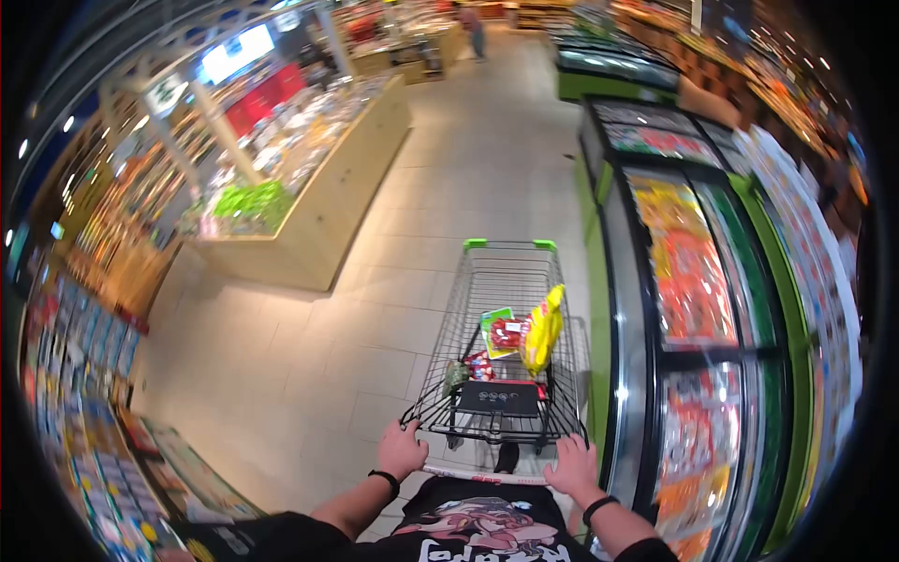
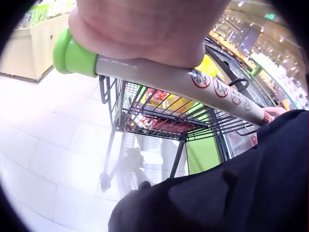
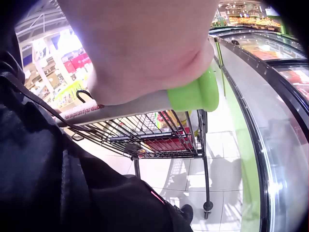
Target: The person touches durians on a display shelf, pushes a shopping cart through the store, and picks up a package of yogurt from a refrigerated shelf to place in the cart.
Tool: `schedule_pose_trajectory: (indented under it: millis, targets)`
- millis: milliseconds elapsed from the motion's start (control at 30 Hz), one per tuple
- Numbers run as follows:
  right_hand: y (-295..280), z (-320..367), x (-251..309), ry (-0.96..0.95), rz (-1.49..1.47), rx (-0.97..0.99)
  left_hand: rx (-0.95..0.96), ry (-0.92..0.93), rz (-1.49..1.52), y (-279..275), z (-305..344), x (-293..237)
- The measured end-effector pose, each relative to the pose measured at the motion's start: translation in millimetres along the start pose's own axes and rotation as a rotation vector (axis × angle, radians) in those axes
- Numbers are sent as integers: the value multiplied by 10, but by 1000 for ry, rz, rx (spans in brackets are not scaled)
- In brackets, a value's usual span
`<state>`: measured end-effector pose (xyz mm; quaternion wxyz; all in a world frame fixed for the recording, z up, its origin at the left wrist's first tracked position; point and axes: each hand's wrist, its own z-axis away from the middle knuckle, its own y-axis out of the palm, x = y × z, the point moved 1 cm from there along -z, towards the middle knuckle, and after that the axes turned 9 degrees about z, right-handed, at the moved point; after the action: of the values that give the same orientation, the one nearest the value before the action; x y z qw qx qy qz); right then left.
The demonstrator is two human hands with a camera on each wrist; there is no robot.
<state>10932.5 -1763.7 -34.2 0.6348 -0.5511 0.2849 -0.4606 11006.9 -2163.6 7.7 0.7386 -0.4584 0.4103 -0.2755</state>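
A wire shopping cart (image 1: 440, 351) stands directly in front of the person, its grey handle (image 2: 145, 72) ending in green caps. My left hand (image 1: 403, 450) grips the handle near its left end, and my right hand (image 1: 573, 465) grips it near the right end. From the wrist views, each palm lies over the bar; the fingertips are hidden. Inside the basket are a yellow bag (image 1: 542, 332) leaning on the right side, a red package (image 1: 507, 333) on a green-and-white one, and a small red-and-white packet (image 1: 480, 365). A black panel (image 1: 498, 399) sits behind the handle.
Glass-topped freezers (image 1: 693, 272) with bagged goods run close along the cart's right side. On the left stands a wooden display counter (image 1: 328, 201) with green produce (image 1: 253, 201); shelves (image 1: 84, 328) line the far left. Tiled floor (image 1: 468, 159) stretches ahead, with a person (image 1: 475, 36) far off.
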Motion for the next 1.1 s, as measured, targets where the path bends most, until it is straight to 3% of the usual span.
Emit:
schedule_pose_trajectory:
  millis: [33, 100, 167, 233, 267, 333, 1100]
  targets:
    - [73, -200, -205, -69, 7, 0, 6, -3, 12, 76, -88, -183]
    - [28, -502, -435, -38, -17, -23, 4, -96, 36, 110, -282, -397]
    - [-66, -801, -583, -103, -17, -25, -29, -31, 19, 189, -557, -485]
    - [-186, -1068, -695, -77, -34, -18, -17, -109, 23, 195, -789, -624]
    - [33, -1320, -1198, -113, -68, -21, -37, -127, -12, 551, -919, -995]
    - [34, -1643, -1370, -137, -46, -44, -41, -137, 3, 618, -1193, -1129]
    - [-437, -5245, -1634, -192, -17, -41, -28, -84, 22, 173, -4549, -1547]
